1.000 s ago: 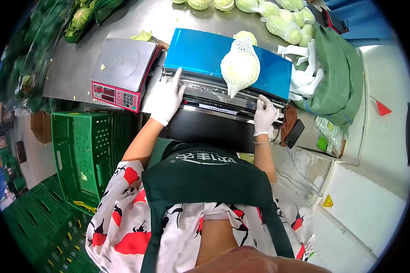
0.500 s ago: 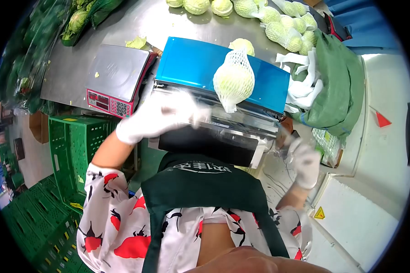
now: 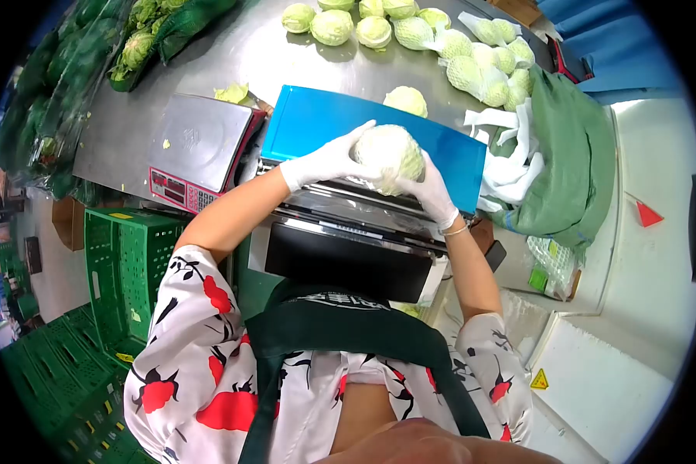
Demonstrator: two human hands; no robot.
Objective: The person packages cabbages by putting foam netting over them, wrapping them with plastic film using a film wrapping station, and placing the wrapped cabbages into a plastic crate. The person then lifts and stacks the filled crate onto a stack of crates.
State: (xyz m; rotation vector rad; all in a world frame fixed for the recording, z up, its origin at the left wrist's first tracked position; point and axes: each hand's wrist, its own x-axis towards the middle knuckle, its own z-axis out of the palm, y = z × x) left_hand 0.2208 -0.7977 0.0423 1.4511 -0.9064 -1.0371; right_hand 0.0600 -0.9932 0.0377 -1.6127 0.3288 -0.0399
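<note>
My left hand [image 3: 329, 161], in a white glove, grips one side of a pale round cabbage [image 3: 392, 155]. On the other side my gloved right hand [image 3: 433, 195] closes round the same cabbage. Its surface has a faint mesh look; I cannot tell how far the foam net covers it. Both hands are over the front edge of a blue-topped machine [image 3: 305, 120], above its metal bars and dark front panel [image 3: 348, 263]. Another cabbage [image 3: 407, 100] sits just behind the machine.
A red-framed scale [image 3: 197, 143] stands left of the machine. Several bare cabbages [image 3: 332, 28] and netted ones [image 3: 465, 73] lie at the back. To the right are white foam nets [image 3: 510, 166] and a green sack [image 3: 568, 155]. Green crates [image 3: 124, 263] stand lower left.
The netted cabbage lay on the blue top with my hands apart and blurred by motion. Now both hands have come together and taken hold of a cabbage there.
</note>
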